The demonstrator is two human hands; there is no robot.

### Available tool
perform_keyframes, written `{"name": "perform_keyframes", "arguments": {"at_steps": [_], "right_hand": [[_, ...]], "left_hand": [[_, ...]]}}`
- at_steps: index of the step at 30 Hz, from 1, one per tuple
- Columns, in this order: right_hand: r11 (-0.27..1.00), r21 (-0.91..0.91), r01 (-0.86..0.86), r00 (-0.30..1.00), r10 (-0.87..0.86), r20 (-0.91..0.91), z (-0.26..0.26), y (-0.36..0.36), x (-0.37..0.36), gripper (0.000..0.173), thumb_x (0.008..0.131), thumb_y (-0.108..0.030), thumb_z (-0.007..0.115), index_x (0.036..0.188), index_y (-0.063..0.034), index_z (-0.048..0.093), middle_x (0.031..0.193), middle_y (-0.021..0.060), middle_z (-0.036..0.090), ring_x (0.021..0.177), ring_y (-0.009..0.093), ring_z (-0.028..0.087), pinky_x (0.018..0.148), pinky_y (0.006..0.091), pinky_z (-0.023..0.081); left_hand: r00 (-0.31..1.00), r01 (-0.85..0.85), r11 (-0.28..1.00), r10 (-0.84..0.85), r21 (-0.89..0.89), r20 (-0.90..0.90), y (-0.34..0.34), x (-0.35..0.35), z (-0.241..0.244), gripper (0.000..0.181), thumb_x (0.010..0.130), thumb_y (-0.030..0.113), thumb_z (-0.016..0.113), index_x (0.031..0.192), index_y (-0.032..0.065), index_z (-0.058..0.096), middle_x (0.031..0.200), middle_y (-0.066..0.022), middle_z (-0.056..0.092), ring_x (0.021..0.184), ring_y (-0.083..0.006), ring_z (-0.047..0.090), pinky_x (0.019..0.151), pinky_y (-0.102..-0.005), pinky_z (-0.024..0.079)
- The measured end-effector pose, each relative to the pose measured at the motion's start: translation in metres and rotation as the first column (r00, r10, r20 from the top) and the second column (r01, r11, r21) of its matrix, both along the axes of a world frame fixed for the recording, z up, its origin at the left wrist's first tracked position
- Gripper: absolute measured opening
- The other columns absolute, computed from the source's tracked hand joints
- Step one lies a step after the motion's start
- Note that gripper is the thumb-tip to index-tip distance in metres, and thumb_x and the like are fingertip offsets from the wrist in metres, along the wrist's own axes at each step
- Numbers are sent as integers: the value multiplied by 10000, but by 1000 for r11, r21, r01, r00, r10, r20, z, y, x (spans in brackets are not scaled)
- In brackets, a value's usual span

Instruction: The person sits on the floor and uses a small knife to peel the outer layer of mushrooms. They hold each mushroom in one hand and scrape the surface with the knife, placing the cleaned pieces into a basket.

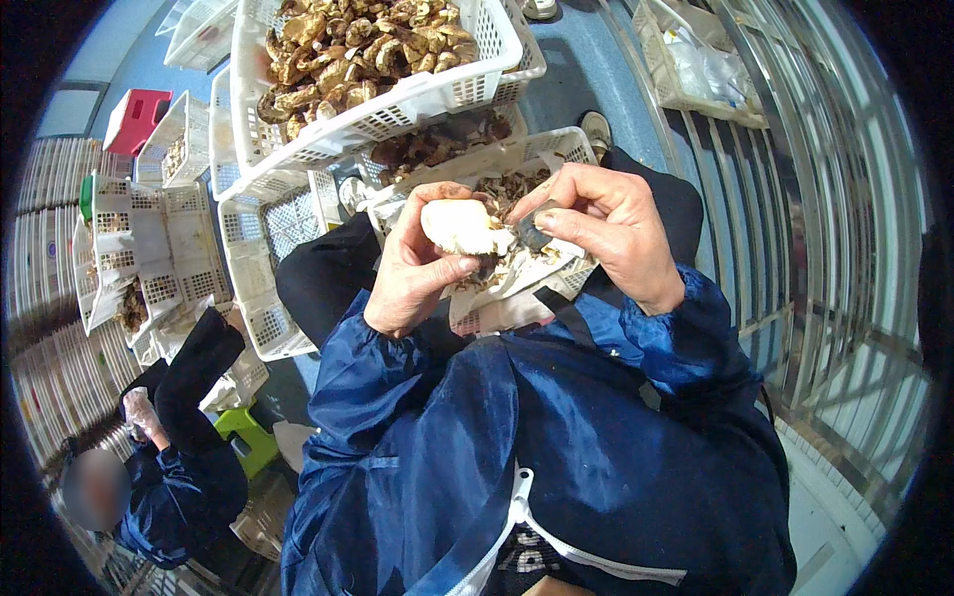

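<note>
My left hand (414, 272) grips a pale, cut mushroom (463, 226) from beneath, its thumb along the near side. In my right hand (615, 227), a small dark flat piece, perhaps a blade or scraper (531, 234), is pinched between thumb and fingers. It sits just right of the mushroom's ragged edge; whether they touch I cannot tell. Below both hands, a white plastic crate (570, 141) holds dark brown scraps (514, 185). Pale sheeting (514, 287) strewn with trimmings covers its near end.
Ahead, a perforated white crate (406, 112) heaped with brown mushrooms (365, 56) stands above a crate of darker pieces (440, 145). Another white crate (257, 298) is by my left knee. At left sits a co-worker (179, 492) near more crates. Metal rails (715, 179) and a basket of plastic bags (659, 67) line the right.
</note>
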State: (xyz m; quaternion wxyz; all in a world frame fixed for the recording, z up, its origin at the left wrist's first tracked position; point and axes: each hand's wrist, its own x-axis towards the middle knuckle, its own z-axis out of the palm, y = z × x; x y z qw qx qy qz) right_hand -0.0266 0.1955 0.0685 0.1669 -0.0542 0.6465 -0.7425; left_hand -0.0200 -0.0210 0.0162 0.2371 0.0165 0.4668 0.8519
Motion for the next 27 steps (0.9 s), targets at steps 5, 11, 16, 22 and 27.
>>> {"name": "perform_keyframes", "arguments": {"at_steps": [5, 11, 16, 22, 27], "right_hand": [[985, -73, 157, 986, -160, -41, -14, 7, -6, 159, 816, -16, 582, 683, -24, 496, 890, 158, 659, 735, 80, 545, 654, 214, 416], [973, 225, 47, 891, 60, -449, 3, 6, 1, 82, 759, -2, 611, 699, -2, 554, 1081, 170, 628, 983, 213, 596, 881, 324, 451], [966, 250, 60, 936, 32, -350, -4, -8, 6, 106, 767, 17, 620, 698, -1, 542, 962, 135, 648, 877, 153, 599, 766, 274, 465], [843, 447, 299, 935, -167, -312, -22, 15, -14, 116, 779, 27, 602, 690, 8, 530, 968, 130, 653, 860, 142, 595, 764, 275, 470], [960, 262, 99, 852, 54, -521, -6, -8, -1, 97, 722, 26, 652, 702, 10, 558, 1016, 149, 651, 962, 228, 618, 848, 321, 477]], "left_hand": [[995, 12, 997, -5, 74, -103, 4, -1, 1, 709, 676, 24, 785, 1279, 61, 413, 1191, -75, 552, 1111, -176, 543, 954, -320, 453], [996, -44, 991, 34, 125, 84, 3, 1, -4, 785, 682, -31, 737, 1363, 62, 356, 1190, -69, 554, 1112, -176, 546, 965, -312, 441], [999, -28, 999, 27, 44, 27, 5, 2, -5, 793, 688, -58, 706, 1381, 69, 341, 1160, -59, 555, 1096, -175, 551, 959, -302, 441], [992, 32, 971, -59, 238, 109, 4, 2, 0, 761, 731, 11, 687, 1389, 47, 308, 1209, -109, 558, 1132, -227, 553, 988, -362, 434], [971, 20, 952, -90, 305, 219, 4, 4, -5, 680, 782, 97, 652, 1380, 53, 331, 1252, -110, 528, 1163, -240, 528, 993, -394, 428]]}}
